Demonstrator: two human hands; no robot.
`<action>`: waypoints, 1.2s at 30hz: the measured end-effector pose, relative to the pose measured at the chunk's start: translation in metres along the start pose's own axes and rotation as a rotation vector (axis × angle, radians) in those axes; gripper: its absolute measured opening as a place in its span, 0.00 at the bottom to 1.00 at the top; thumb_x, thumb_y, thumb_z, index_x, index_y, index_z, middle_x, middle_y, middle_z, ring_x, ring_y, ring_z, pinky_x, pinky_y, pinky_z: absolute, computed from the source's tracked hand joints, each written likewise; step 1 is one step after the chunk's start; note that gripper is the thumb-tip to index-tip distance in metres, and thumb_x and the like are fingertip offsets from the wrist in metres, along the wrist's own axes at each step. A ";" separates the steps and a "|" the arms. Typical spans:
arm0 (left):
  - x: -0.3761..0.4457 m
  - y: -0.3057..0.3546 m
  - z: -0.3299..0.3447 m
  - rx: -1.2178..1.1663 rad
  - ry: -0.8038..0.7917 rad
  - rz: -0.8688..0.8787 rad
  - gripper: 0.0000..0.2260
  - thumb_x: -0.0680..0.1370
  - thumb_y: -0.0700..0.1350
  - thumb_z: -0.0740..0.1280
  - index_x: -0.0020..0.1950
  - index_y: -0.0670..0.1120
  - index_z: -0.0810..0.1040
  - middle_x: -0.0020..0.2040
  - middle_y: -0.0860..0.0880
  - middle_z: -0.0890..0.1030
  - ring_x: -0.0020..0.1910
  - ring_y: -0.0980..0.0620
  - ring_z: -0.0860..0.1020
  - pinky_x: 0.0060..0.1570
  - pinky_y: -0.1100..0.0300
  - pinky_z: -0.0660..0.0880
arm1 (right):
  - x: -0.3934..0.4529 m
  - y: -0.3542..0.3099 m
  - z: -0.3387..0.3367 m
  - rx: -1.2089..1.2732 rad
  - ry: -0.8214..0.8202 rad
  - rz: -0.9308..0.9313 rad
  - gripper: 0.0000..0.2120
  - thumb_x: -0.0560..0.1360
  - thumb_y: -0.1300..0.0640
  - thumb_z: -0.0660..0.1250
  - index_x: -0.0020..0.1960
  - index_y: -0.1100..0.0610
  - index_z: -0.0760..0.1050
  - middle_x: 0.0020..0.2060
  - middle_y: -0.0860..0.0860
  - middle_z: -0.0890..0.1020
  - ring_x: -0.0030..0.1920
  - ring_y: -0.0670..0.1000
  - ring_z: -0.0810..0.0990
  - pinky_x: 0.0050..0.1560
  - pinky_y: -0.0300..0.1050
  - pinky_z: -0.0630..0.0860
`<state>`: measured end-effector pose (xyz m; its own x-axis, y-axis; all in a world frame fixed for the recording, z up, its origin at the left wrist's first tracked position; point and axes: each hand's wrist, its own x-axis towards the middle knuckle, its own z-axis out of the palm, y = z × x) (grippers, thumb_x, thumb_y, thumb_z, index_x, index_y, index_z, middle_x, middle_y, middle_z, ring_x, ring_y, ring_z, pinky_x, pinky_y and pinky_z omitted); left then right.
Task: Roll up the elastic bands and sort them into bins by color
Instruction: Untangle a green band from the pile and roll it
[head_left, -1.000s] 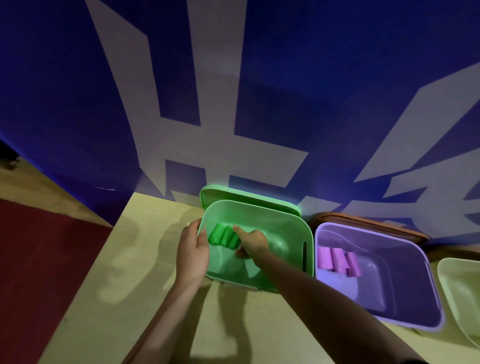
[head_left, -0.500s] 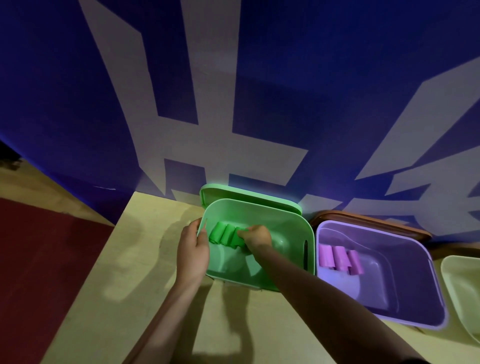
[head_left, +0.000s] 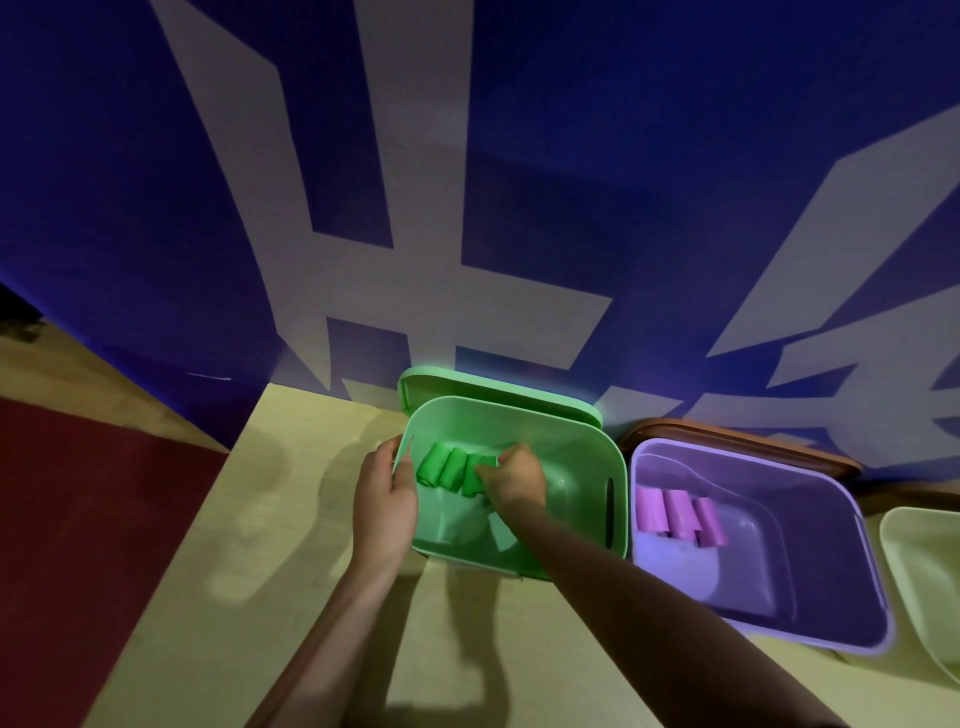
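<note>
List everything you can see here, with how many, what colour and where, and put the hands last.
green bin: one, green, on the table's left part
green rolls: at least three, green, side by side in the green bin
green lid: one, green, behind the green bin
purple bin: one, purple, right of the green bin
pink rolls: three, pink, in the purple bin
brown lid: one, brown, behind the purple bin
pale bin: one, pale green, far right, cut off
table: one, yellowish
left hand: grips the green bin's left rim
right hand: pinches the rightmost green roll
</note>
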<state>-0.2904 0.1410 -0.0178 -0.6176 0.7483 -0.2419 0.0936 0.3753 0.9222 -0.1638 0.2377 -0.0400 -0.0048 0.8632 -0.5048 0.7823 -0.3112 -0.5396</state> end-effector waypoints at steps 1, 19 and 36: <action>0.000 0.000 0.000 -0.001 -0.002 -0.001 0.16 0.77 0.55 0.55 0.61 0.56 0.75 0.54 0.53 0.78 0.53 0.51 0.78 0.54 0.42 0.77 | 0.000 -0.001 -0.001 -0.017 0.001 0.002 0.11 0.75 0.55 0.68 0.53 0.60 0.74 0.44 0.54 0.77 0.47 0.54 0.77 0.47 0.46 0.75; -0.001 0.001 0.000 -0.016 0.003 0.002 0.17 0.76 0.55 0.56 0.61 0.55 0.75 0.55 0.52 0.79 0.54 0.51 0.78 0.55 0.43 0.76 | 0.000 -0.009 0.003 0.083 -0.100 0.006 0.17 0.73 0.55 0.68 0.29 0.55 0.67 0.27 0.51 0.70 0.32 0.52 0.71 0.36 0.42 0.68; 0.000 0.000 0.000 -0.023 -0.003 -0.005 0.15 0.77 0.55 0.56 0.60 0.55 0.76 0.53 0.52 0.79 0.52 0.50 0.79 0.53 0.42 0.77 | -0.001 -0.005 0.004 0.241 -0.188 0.063 0.10 0.73 0.63 0.67 0.34 0.57 0.72 0.30 0.55 0.75 0.29 0.51 0.74 0.33 0.47 0.76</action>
<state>-0.2906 0.1409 -0.0183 -0.6160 0.7481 -0.2469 0.0726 0.3661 0.9278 -0.1699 0.2365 -0.0394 -0.0936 0.7580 -0.6455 0.6148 -0.4660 -0.6363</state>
